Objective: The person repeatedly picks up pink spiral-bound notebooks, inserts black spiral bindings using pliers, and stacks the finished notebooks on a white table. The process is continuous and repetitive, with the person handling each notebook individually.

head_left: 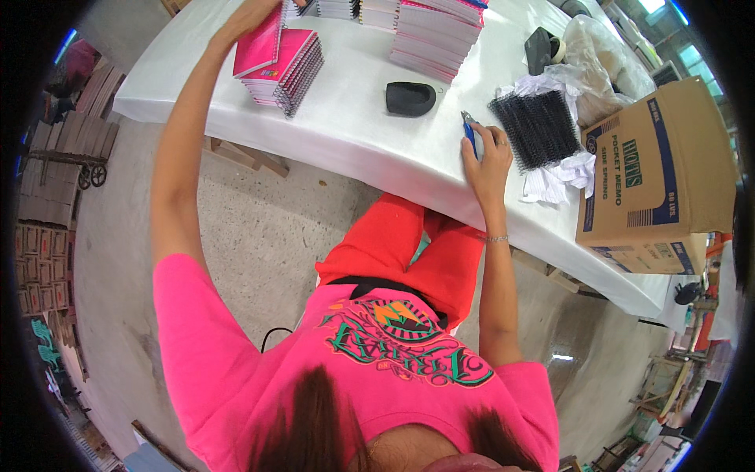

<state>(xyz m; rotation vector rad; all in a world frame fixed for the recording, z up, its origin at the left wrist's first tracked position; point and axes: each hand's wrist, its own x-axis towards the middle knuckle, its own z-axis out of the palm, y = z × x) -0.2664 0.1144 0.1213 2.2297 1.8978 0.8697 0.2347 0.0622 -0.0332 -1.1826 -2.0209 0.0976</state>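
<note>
At the far left, my left hand (250, 17) is closed on the edge of a pink spiral notebook (261, 49), its fingertips partly cut off by the top of the picture. That notebook lies askew over a stack of pink spiral notebooks (292, 61). My right hand (492, 161) rests near the table's front edge, fingers curled round blue-handled cutting pliers (469, 135) whose jaws point away from me. Right of this hand lies a pile of black spiral binding coils (543, 130) on crumpled white paper (554, 179). A black rounded object (410, 98) sits between my hands.
A taller notebook stack (435, 39) stands at the back middle. An open cardboard box (657, 177) occupies the table's right end, beside clear plastic bags (602, 59) and a black tape dispenser (539, 49). White covering (346, 149) drapes over the front table edge.
</note>
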